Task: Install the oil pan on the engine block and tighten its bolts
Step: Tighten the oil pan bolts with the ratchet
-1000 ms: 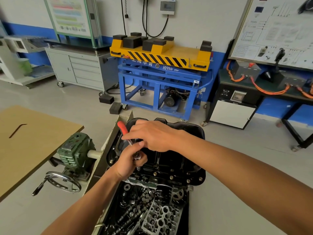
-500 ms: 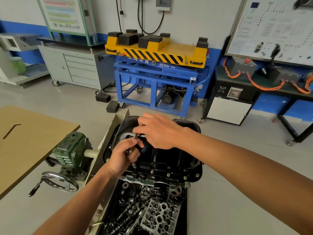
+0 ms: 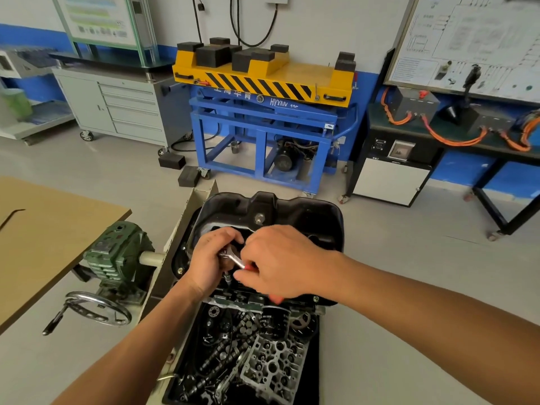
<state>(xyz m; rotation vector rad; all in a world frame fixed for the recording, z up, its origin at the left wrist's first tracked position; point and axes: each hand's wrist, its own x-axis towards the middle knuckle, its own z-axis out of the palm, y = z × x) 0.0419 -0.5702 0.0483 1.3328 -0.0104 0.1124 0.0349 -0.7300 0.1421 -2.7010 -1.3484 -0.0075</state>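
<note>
Oil pan (image 3: pixel 292 211), black: found seated on engine block (image 3: pixel 230 300), centre, above tray (image 3: pixel 314 375) of loose engine parts.
Left hand (image 3: pixel 207 266): fingers curled round head of ratchet (image 3: pixel 236 261) at pan's near flange.
Right hand (image 3: pixel 285 261): closed round ratchet's red handle, touching left.
Green gearbox (image 3: pixel 117 255): stood left, apart.

Crowded at the near-left rim of the oil pan (image 3: pixel 292 211) by left hand (image 3: pixel 207 264) and right hand (image 3: pixel 286 264), both wrapped round the ratchet (image 3: pixel 234 260). Hemmed on the left by the gearbox (image 3: pixel 117 252) and handwheel (image 3: pixel 96 308), near the worktop (image 3: pixel 43 244). Blocked on the near side by the full parts tray (image 3: pixel 313 369). Open over bare floor (image 3: pixel 409 258) to the right and past the far edge.
</note>
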